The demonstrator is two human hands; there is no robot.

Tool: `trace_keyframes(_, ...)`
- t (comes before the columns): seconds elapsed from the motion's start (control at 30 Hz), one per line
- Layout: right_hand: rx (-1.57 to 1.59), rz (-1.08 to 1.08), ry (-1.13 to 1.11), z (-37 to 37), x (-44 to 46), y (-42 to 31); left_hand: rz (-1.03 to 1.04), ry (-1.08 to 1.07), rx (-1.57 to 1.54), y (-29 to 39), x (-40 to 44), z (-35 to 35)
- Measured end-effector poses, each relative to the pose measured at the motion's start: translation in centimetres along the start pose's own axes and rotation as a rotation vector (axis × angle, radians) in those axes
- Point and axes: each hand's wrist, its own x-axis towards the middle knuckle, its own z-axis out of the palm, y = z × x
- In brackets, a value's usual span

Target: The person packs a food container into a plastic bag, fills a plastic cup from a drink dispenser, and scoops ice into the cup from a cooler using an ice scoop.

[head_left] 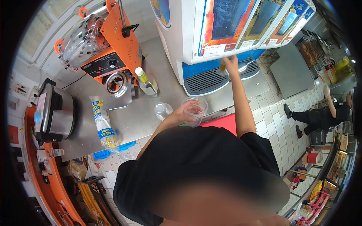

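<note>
My left hand (180,116) is wrapped around a clear plastic cup (198,109), in front of the drip tray. No drink shows inside this cup. Under the drink dispenser (188,45), my right hand (231,66) reaches in above the black drip tray (205,83). Its fingers are closed at a clear cup with brown drink (222,70), though the grip is partly hidden. Beside my left wrist another clear plastic cup (163,110) rests on the steel counter (141,126).
An orange cup-sealing machine (113,56) stands at the back left, near a bottle with a yellow-green neck (148,83). A sleeve of cups (102,122) lies left, by a large cooker (56,111). Another person (328,116) stands at the far right.
</note>
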Motion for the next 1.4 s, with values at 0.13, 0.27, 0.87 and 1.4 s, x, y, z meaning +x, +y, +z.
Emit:
trace_keyframes(0.13, 0.009, -0.025, -0.007, -0.2, 0.4, 0.8, -0.023, -0.004, -0.010, 0.2, -0.1, 0.1)
trace_keyframes(0.27, -0.021, -0.047, 0.018, -0.1, 0.3, 0.7, -0.014, 0.015, -0.009, 0.2, -0.2, 0.2)
trace_keyframes(0.87, -0.173, -0.159, 0.078, -0.3, 1.2, 3.2, -0.036, 0.120, -0.024, 0.6, -0.6, 0.7)
trace_keyframes(1.4, -0.228, -0.177, 0.135, 0.5, 0.4, 2.5, -0.006, 0.151, -0.089, -0.4, -1.1, -0.2)
